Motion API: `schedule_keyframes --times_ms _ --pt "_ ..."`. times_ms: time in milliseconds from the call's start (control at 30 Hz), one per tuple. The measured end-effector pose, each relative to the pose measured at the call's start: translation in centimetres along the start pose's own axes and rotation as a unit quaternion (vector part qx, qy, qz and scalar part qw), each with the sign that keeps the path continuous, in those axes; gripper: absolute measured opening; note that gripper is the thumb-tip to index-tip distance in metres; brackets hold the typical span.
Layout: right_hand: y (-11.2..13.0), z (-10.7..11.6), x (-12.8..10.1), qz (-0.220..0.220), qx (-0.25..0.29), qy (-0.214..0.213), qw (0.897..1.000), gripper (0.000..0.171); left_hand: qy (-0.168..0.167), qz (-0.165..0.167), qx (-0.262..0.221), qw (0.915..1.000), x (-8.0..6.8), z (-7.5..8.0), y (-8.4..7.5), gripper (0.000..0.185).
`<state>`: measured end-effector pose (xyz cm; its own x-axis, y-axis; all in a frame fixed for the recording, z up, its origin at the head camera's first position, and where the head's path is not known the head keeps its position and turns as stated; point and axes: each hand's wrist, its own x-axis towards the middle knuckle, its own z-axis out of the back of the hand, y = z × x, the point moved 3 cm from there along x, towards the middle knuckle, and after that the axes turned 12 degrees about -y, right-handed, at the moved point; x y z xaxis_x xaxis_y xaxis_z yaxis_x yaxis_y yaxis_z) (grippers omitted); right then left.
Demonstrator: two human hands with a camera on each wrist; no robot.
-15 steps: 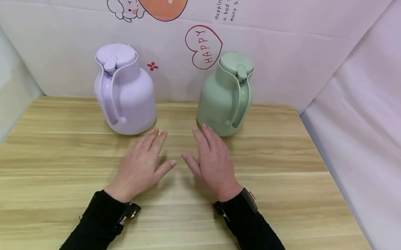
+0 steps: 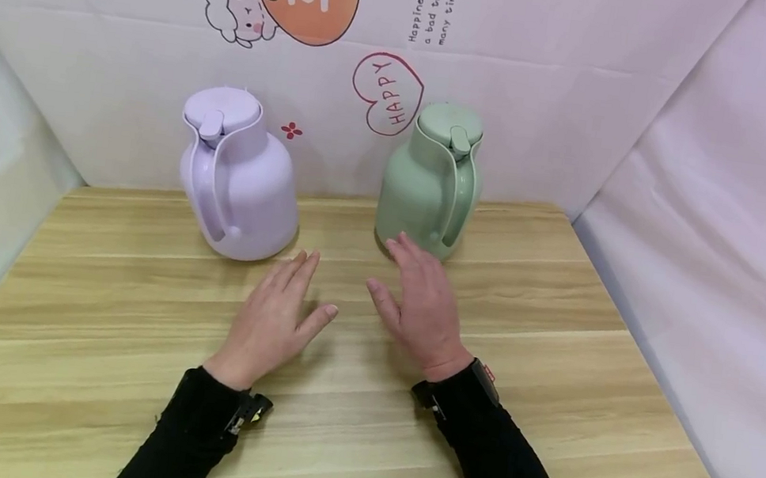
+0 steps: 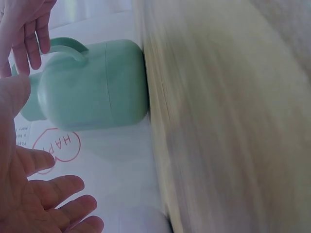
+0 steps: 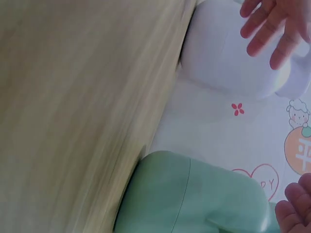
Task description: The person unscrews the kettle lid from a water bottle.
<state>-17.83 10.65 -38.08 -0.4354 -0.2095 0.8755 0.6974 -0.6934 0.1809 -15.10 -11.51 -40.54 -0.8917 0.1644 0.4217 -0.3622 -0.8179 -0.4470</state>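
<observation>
A pale green jug (image 2: 431, 181) with a lid and a handle facing near is standing upright at the table's (image 2: 92, 331) far edge, right of a lilac jug (image 2: 240, 178). The right hand (image 2: 421, 307) is reaching just beside it, fingers relaxed; the left hand (image 2: 273, 317) is lying released.

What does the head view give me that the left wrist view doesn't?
Only the head view shows the lilac jug's lid and handle, both black sleeves, the wooden table's front edge and the right hand whole, open just in front of the green jug. Only the left wrist view shows the left hand's palm side close up. Both show the green jug standing on the table, the HAPPY heart on the backdrop, and neither hand gripping anything.
</observation>
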Motion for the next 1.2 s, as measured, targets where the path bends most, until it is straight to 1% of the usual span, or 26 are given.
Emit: schedule_keyframes --times_ms 200,400,533,667,733,800,900,967,1100,1200 --pt "-0.6 0.6 0.4 -0.007 0.003 -0.024 1.000 0.063 0.005 0.007 -0.009 0.9999 0.1 0.1 -0.2 0.084" --pt "-1.1 1.3 0.6 -0.015 0.010 -0.056 0.998 0.064 -0.004 0.005 -0.029 0.9996 0.8 0.1 -0.6 0.082" --pt "-1.3 1.8 0.9 -0.031 0.023 -0.097 0.994 0.062 -0.010 0.013 -0.056 0.9983 1.4 0.3 -1.0 0.082" --pt "-1.7 2.5 1.5 -0.052 0.038 -0.153 0.986 0.060 -0.022 0.027 -0.094 0.9950 2.1 0.4 -1.3 0.080" --pt "-2.0 2.8 1.8 -0.062 0.044 -0.186 0.980 0.060 -0.026 0.035 -0.118 0.9920 2.5 0.4 -1.5 0.079" --pt "-2.4 3.2 2.3 -0.073 0.055 -0.221 0.971 0.060 -0.032 0.043 -0.141 0.9885 3.0 0.3 -1.7 0.079" --pt "-3.2 3.7 3.0 -0.094 0.059 -0.265 0.958 0.057 -0.039 0.064 -0.178 0.9812 3.8 0.1 -2.0 0.078" --pt "-3.8 4.0 3.5 -0.112 0.059 -0.287 0.950 0.053 -0.043 0.081 -0.202 0.9751 4.3 0.0 -2.2 0.077" --pt "-5.2 4.5 4.1 -0.157 0.048 -0.306 0.938 0.048 -0.053 0.110 -0.251 0.9604 5.2 -0.5 -2.5 0.076" --pt "-6.0 4.7 4.5 -0.184 0.044 -0.301 0.935 0.049 -0.058 0.118 -0.277 0.9517 5.7 -0.9 -2.7 0.075"
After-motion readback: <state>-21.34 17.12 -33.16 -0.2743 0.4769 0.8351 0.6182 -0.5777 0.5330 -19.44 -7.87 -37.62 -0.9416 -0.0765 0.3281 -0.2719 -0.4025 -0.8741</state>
